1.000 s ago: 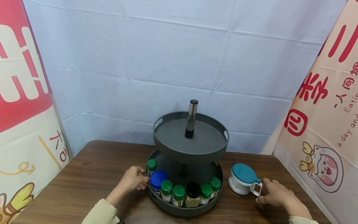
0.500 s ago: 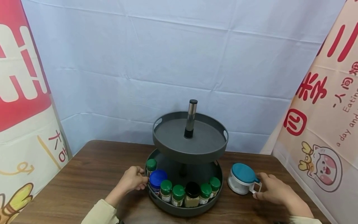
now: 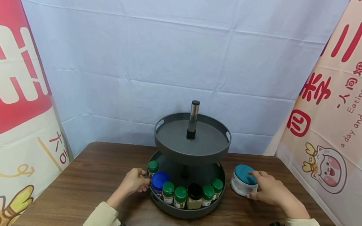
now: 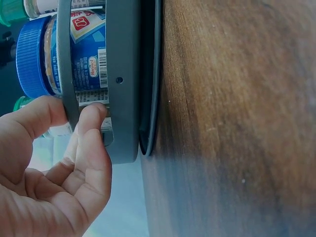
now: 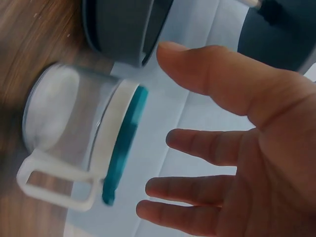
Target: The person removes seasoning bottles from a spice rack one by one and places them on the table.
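Note:
A dark grey two-tier turntable rack stands mid-table. My left hand [image 3: 133, 181] grips the wall of its lower tray [image 3: 185, 214] at the cut-out handle, thumb at the rim and a finger in the slot, as the left wrist view shows. Beside it inside sits a blue-lidded jar [image 4: 33, 55] with a blue label. My right hand [image 3: 268, 189] is over the right side of a clear seasoning jar [image 5: 81, 116] with a teal lid [image 5: 124, 140] and white handle [image 5: 59, 182]. In the right wrist view its fingers are spread and apart from the lid.
Along the lower tray's front stand several green-capped spice bottles [image 3: 180, 195] and one black-capped bottle [image 3: 194, 196]. The upper tray [image 3: 175, 147] has a metal centre post [image 3: 193, 117]. A pale cloth [image 3: 141, 62] hangs behind the wooden table [image 3: 99, 169], with printed cloths at both sides.
My right hand has moved left from beside the seasoning jar's handle to over its lid, now covering the handle in the head view. My left hand stays on the lower tray.

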`<state>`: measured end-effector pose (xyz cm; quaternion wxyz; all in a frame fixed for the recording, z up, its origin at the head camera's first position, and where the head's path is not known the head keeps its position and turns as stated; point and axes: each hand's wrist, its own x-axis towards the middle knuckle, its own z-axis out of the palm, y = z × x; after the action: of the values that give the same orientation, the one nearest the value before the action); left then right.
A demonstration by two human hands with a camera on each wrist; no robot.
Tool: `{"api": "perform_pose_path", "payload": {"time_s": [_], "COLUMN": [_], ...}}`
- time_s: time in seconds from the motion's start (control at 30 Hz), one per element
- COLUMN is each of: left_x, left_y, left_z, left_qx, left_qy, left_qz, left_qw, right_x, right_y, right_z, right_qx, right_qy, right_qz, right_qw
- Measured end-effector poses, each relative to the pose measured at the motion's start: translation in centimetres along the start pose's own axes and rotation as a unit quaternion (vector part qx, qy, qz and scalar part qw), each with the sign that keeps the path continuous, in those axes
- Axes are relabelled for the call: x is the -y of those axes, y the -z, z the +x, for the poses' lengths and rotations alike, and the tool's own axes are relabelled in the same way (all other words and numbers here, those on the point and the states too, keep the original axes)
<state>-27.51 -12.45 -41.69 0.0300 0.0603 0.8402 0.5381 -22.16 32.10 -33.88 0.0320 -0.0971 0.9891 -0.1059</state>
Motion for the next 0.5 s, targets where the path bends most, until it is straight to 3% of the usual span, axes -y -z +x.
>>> {"api": "perform_pose_path", "payload": {"time_s": [0.23, 0.5], "left_x": [0.1, 0.1], "left_y": [0.0, 0.0], "left_z": [0.0, 0.0], "left_qx": [0.0, -0.001], "left_qy": [-0.006, -0.006], "left_qz": [-0.001, -0.002], "left_qw": [1.0, 1.0], "right_x": [1.6, 3.5], "right_y": [-0.2, -0.4], "right_z": [0.0, 0.2], "right_qx": [0.022, 0.026], "right_qy": [0.04, 0.118], "right_qz": [0.04, 0.09], "right_qw": [0.998, 0.989]}}
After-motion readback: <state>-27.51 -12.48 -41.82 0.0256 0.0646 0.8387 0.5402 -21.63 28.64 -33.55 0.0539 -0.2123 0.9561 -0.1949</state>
